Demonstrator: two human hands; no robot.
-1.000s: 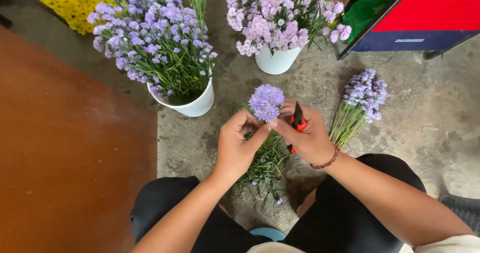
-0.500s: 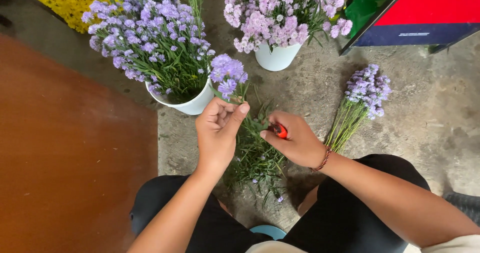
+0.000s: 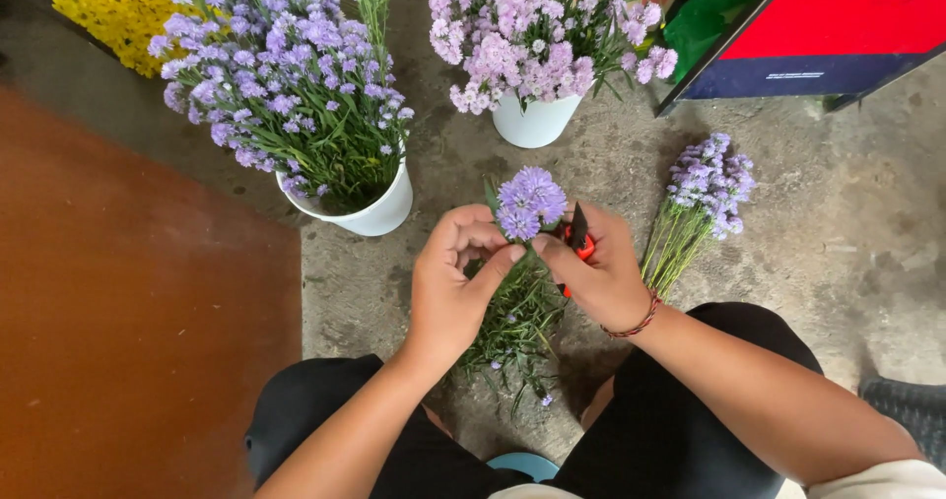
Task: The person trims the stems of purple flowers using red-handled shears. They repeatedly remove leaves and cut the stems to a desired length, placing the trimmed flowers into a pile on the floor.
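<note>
My left hand (image 3: 455, 287) pinches the stem of a purple flower sprig (image 3: 530, 203) just below its head. My right hand (image 3: 596, 267) touches the same stem from the right while holding red-handled pruning shears (image 3: 578, 240), whose dark blades stick up between the fingers. Under both hands lies a pile of cut green stems and leaves (image 3: 512, 332) on the concrete floor.
A white pot of purple flowers (image 3: 370, 213) stands at the left, a second white pot of paler lilac flowers (image 3: 534, 120) behind. A loose purple bunch (image 3: 700, 199) lies to the right. Yellow flowers (image 3: 108, 11) are far left; a red and blue box (image 3: 828, 36) is far right.
My left hand carried the flower sprig from beside the left pot back to the centre, and my right hand with the shears has come up against its stem again.
</note>
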